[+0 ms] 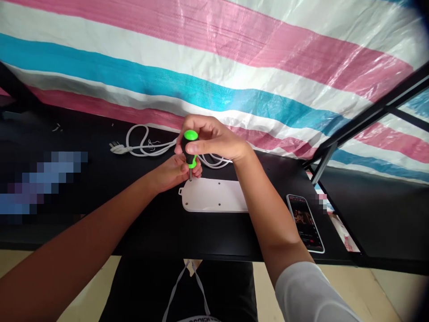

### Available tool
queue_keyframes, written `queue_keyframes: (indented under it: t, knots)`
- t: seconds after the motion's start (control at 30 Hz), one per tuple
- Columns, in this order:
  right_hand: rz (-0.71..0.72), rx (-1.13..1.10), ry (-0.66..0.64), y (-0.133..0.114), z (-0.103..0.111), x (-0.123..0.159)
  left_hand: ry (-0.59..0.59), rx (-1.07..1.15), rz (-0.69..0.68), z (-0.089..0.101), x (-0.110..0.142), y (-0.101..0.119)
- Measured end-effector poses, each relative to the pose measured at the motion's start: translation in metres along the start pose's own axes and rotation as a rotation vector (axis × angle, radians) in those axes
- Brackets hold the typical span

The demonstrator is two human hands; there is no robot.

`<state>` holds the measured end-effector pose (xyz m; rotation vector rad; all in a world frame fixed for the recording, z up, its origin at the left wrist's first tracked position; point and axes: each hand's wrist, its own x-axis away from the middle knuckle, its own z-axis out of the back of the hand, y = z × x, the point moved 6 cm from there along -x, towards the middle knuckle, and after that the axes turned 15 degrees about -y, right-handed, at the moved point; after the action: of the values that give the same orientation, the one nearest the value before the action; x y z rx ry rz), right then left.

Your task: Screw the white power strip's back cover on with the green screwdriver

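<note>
A white power strip [214, 196] lies underside up on the black table, with small screws near its edges and a hanging loop at its left end. My right hand [209, 136] is wrapped round the handle of a black and green screwdriver [191, 135], which stands upright. Its tip meets the screw hole at the strip's far left corner. Low on the screwdriver, the fingers of my left hand [172, 172] close about the shaft. My right forearm covers the strip's right end.
Behind the strip lies a coiled white cord [144, 150] with a plug [119, 148]. A phone [305, 223] with a lit screen rests to the right. Striped plastic sheeting [208, 58] hangs behind the black table [214, 232], and a metal frame [368, 120] rises on the right.
</note>
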<state>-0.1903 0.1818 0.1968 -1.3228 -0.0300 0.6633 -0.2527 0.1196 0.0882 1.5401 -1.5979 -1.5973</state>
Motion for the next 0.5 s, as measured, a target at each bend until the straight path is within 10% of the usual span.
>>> queue_keyframes:
  t: [0.5]
  knots:
    - [-0.251, 0.255, 0.224, -0.011, 0.003, 0.004, -0.028, 0.153, -0.040, 0.012, 0.002, -0.002]
